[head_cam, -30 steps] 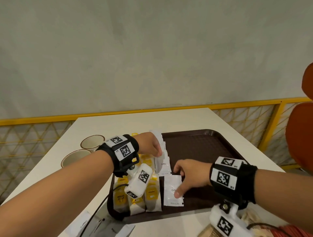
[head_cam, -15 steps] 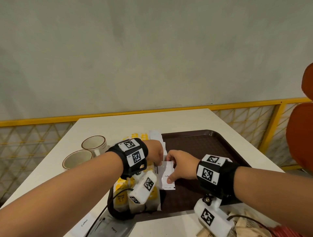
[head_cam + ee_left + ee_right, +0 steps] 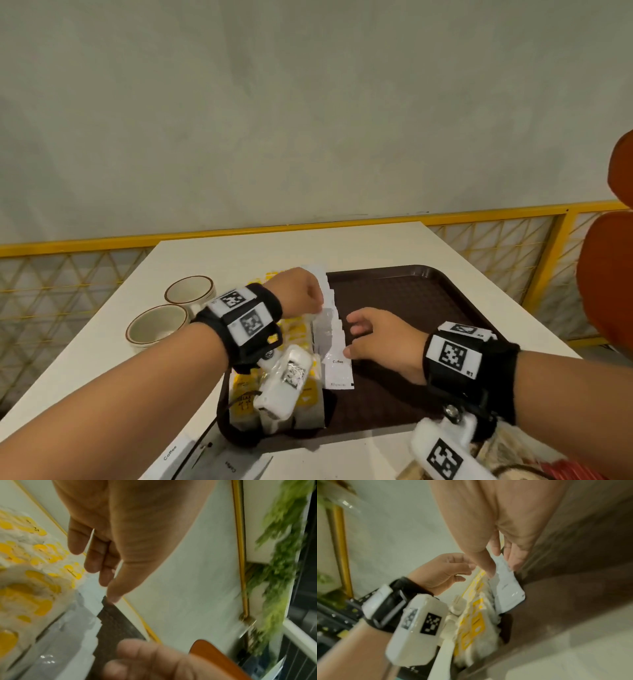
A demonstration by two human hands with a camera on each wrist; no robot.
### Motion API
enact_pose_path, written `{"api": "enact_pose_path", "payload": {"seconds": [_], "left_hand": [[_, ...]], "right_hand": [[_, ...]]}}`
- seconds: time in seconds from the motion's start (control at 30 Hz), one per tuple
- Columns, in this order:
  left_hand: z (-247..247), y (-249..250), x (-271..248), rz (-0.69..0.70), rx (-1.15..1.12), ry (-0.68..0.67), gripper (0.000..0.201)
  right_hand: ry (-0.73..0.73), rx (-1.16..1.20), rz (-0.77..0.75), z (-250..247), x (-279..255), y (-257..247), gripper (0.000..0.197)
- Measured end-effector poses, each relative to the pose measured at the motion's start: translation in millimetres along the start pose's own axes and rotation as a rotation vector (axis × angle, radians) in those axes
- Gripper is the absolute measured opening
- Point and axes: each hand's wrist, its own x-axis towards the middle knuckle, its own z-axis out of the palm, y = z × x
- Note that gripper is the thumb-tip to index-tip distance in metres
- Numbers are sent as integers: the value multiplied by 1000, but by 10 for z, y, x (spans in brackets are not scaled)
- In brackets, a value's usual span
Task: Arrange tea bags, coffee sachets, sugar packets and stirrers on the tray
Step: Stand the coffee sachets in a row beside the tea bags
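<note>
A brown tray (image 3: 428,298) lies on the white table. Yellow-and-white tea bags (image 3: 308,397) fill its left edge in a column. Beside them runs an overlapping row of white coffee sachets (image 3: 337,371). My left hand (image 3: 320,305) hangs over the far end of that row, its thumb tip touching the row's edge (image 3: 111,597), holding nothing. My right hand (image 3: 352,337) hovers just right of the row with relaxed fingers, and its thumb rests on the nearest sachet (image 3: 508,592). No stirrers or sugar packets can be made out.
Two empty cups (image 3: 190,289) (image 3: 157,327) stand left of the tray. Loose coffee sachets (image 3: 171,452) lie at the table's near left edge. Blurred brownish items (image 3: 507,459) sit at the near right. An orange chair (image 3: 609,284) and a yellow railing border the table.
My right hand slid one white sachet from the tray's near part up against the row, then loosened its fingers off it. The left hand stayed over the row.
</note>
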Motion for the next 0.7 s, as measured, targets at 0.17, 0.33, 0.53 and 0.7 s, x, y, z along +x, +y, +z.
{"api": "enact_pose_path", "payload": {"seconds": [0.17,0.33,0.53,0.7], "left_hand": [[53,-240,-477,-114,-569,177,32],[394,-558,-801,-222,-888,195,57],[622,-816,-883,-248,-1007,103,99],[600,-709,-886,-270,-1018,76,114]], "right_hand": [[-147,281,93,128,-164,127,64],[-159,313,21,356,7,277,85],[-62,283,86,294,-254,-88,72],[-21,244,69,329,-132,-116,65]]}}
